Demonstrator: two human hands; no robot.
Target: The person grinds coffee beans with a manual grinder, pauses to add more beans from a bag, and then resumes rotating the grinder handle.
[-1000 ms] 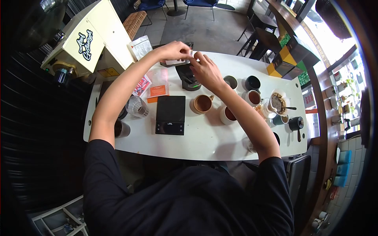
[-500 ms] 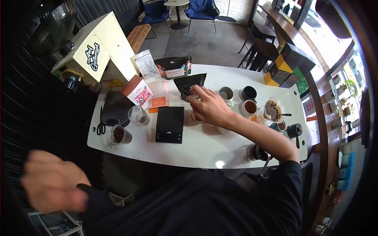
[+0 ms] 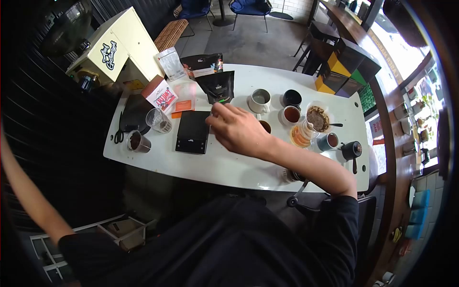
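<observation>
Over the middle of the white table, my right hand (image 3: 236, 129) has its fingers curled in and closed. What they hold, if anything, is hidden from me. The fingertips are beside the right edge of a black scale (image 3: 192, 131). Just beyond them a black pouch (image 3: 217, 87) stands upright, apart from the hand as far as I can see. A small cup with dark liquid (image 3: 264, 126) is partly hidden behind my wrist. A grey mug (image 3: 260, 100) stands further back. My left forearm (image 3: 31, 196) reaches out past the left edge, its hand out of view.
Right: dark mug (image 3: 292, 98), tea-coloured cup (image 3: 290, 115), dripper with coffee grounds (image 3: 317, 118), glass server (image 3: 301, 137), blue-grey cup (image 3: 328, 141). A crank handle (image 3: 294, 201) juts past the front edge. Left: clear cup (image 3: 158, 120), cup of grounds (image 3: 138, 142), scissors (image 3: 118, 134), cream grinder (image 3: 119, 48).
The view has shifted, so the table sits higher in it. My right hand has come back from the black pouch toward me and the scale. My left hand has swung out of view at left.
</observation>
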